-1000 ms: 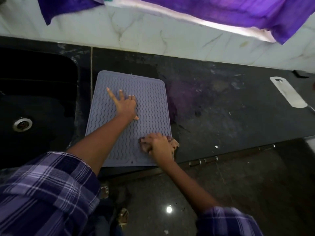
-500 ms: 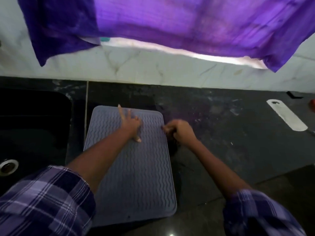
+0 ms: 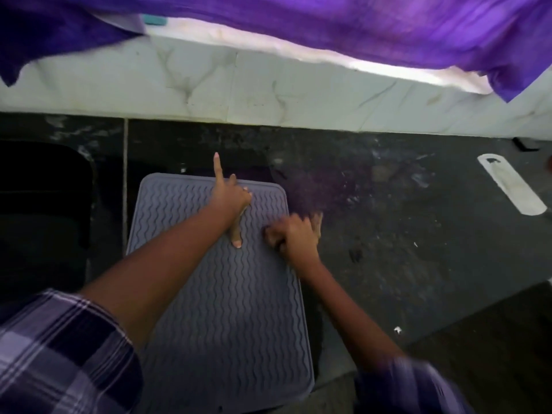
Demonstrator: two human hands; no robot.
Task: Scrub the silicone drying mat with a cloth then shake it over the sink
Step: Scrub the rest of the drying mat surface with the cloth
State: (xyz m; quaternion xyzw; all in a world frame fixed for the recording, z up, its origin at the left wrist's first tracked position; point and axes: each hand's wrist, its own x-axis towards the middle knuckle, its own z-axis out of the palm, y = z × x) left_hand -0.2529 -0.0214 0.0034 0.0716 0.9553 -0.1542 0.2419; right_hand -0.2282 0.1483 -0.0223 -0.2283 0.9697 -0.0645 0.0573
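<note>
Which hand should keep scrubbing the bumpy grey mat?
Probably the right hand: it grips the tan cloth at the grey wavy silicone mat's right edge, while the left hand pins it flat.

A grey silicone drying mat point(image 3: 221, 309) with a wavy ribbed surface lies flat on the dark tabletop point(image 3: 403, 249), just right of the black sink point(image 3: 44, 210) at the left edge. The left hand point(image 3: 231, 201) presses on the mat's far part with its fingers spread, one finger reaching past the far edge, while the right hand point(image 3: 294, 231) is closed around a brownish cloth point(image 3: 317, 224) at the mat's right edge. A purple fabric point(image 3: 358, 28) hangs over the pale marbled wall point(image 3: 268, 94) at the far side, and a white flat utensil point(image 3: 510, 183) lies far right on the tabletop.
</note>
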